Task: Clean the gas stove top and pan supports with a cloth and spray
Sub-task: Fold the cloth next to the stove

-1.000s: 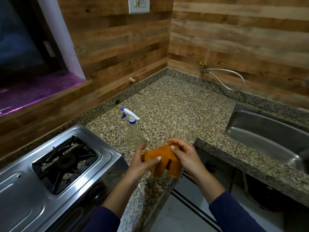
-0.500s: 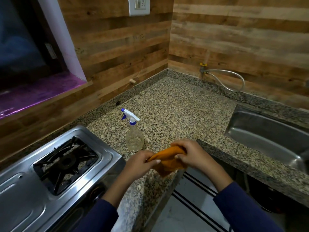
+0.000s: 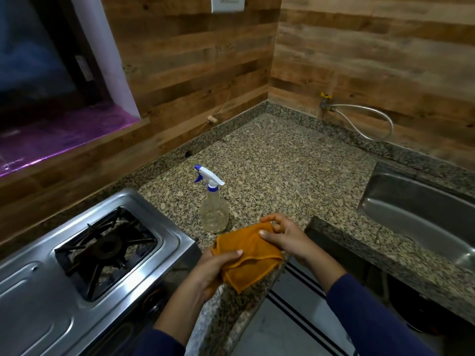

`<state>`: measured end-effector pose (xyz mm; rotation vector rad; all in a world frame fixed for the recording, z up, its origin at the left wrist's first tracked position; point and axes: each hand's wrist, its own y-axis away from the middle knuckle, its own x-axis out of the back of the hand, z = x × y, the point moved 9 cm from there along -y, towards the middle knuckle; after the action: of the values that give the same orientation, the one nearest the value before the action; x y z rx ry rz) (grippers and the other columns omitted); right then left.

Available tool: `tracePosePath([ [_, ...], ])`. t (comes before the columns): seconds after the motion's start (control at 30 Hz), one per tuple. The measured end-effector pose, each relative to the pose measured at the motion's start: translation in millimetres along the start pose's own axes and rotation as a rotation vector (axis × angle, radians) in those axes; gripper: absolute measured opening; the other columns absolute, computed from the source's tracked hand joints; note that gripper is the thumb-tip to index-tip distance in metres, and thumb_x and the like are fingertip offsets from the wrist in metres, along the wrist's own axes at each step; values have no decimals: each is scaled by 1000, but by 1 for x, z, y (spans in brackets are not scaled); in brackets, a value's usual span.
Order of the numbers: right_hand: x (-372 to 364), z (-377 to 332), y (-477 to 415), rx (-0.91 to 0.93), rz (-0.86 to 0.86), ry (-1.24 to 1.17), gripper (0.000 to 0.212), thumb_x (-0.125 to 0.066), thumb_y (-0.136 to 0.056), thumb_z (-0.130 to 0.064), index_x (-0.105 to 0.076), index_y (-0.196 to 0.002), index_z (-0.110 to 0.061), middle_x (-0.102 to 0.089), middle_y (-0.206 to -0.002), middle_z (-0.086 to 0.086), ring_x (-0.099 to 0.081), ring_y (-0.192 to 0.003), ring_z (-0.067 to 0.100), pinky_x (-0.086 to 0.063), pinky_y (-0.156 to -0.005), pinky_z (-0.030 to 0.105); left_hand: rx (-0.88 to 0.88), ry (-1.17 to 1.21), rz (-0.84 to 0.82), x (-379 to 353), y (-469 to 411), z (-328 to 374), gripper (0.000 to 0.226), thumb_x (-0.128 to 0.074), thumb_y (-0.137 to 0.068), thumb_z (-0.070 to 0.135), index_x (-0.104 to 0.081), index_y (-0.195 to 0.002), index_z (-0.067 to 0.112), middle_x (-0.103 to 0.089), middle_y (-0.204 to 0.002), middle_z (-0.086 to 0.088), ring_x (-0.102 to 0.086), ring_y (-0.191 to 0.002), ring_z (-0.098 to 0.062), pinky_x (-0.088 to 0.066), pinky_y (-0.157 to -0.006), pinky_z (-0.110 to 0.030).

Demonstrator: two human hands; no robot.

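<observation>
An orange cloth (image 3: 253, 255) is held folded between both hands over the front edge of the granite counter (image 3: 282, 170). My left hand (image 3: 213, 272) grips its near left side with the thumb on top. My right hand (image 3: 285, 236) pinches its far right corner. A clear spray bottle (image 3: 213, 210) with a white and blue trigger head stands upright just behind the cloth. The steel gas stove (image 3: 46, 299) sits at the lower left, with a black pan support (image 3: 105, 246) over its burner.
A steel sink (image 3: 424, 217) is sunk into the counter at the right. A metal hose (image 3: 365, 124) loops from a wall tap behind it. Wood-panelled walls meet in the corner, with a purple window sill (image 3: 59, 140) at the left. The floor shows below the counter edge.
The cloth was bunched between both hands, then spread flatter. Both hands have shifted slightly left along the counter edge. The spray bottle has not moved.
</observation>
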<state>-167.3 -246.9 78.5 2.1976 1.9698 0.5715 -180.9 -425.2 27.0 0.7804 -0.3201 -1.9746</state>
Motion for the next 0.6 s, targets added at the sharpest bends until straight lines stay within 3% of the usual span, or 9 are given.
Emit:
tracePosePath([
  [0.1,-13,3,-28,-120,-3,101,42,-70,-88,-15,-54,-126,-20,-61,-119,10,-62,-103,24,-56,-78,34,-86,-29,105,23,-4,7,71,-88,-62,12,-58,-126,16,-73,-112,-12,-70,-99,-35,-57,-83,-51],
  [0.2,-29,-18,-73,-93,74,119,47,-70,-87,-14,-51,-130,-16,-63,-113,6,-61,-100,17,-51,-73,27,-167,-64,204,47,-5,19,68,-89,-57,19,-60,-119,21,-72,-113,-10,-69,-101,-34,-53,-90,-58],
  [0.33,-69,-45,-139,-10,79,56,70,-78,-81,-27,-42,-141,-18,-52,-126,-3,-55,-114,20,-48,-81,28,-232,-102,290,73,-2,34,47,-80,-75,2,-57,-111,20,-71,-109,-8,-69,-97,-28,-55,-90,-50],
  [0.47,-98,-45,-173,55,34,20,47,-74,-87,-26,-57,-128,-12,-64,-115,0,-61,-108,18,-51,-92,32,-227,-144,280,74,-3,42,46,-71,-80,-5,-54,-115,20,-71,-105,-4,-70,-89,-19,-59,-77,-35],
  [0.6,-71,-32,-146,167,250,-39,26,-73,-87,-24,-64,-107,-10,-65,-87,-8,-61,-82,2,-47,-70,17,-194,-247,250,64,-5,42,56,-77,-74,4,-56,-124,19,-71,-112,-9,-70,-98,-29,-55,-89,-55],
])
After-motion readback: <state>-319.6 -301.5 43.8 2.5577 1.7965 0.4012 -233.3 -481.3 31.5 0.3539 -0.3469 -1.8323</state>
